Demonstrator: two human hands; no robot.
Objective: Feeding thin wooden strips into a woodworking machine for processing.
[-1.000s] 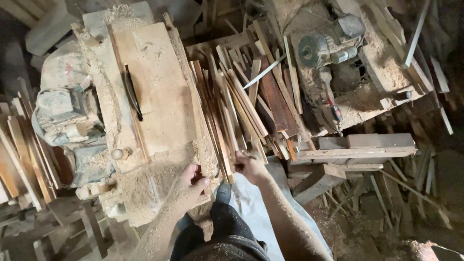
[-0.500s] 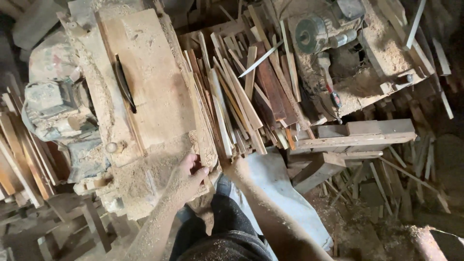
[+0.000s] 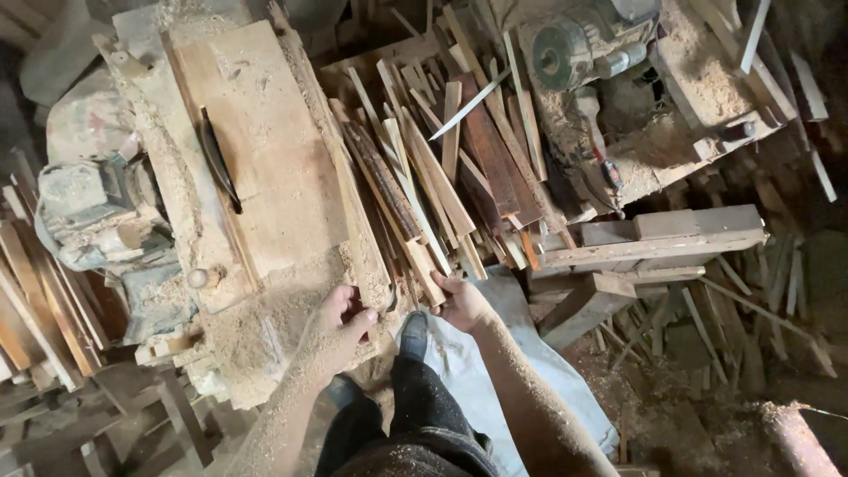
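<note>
My left hand [image 3: 336, 327] rests on the near edge of a sawdust-covered saw table [image 3: 265, 168], fingers curled on the wood, holding nothing. A saw blade [image 3: 218, 159] stands in a slot in the table top. My right hand [image 3: 461, 300] reaches to the near ends of a pile of thin wooden strips [image 3: 424, 194] that lies right of the table. Its fingers touch the end of one strip; whether they grip it I cannot tell. My dark trouser leg and shoe [image 3: 411, 336] show between the two arms.
A dusty motor [image 3: 88, 212] hangs at the table's left. A second machine with a round pulley [image 3: 565, 53] sits at the upper right. Thick timber blocks [image 3: 654, 243] lie right of the strips. A white sack [image 3: 495, 371] covers the floor. Offcuts lie scattered around.
The view has shifted. My right hand, out of sight half a second ago, is back at the near ends of the strips. My left hand stays at the table's edge.
</note>
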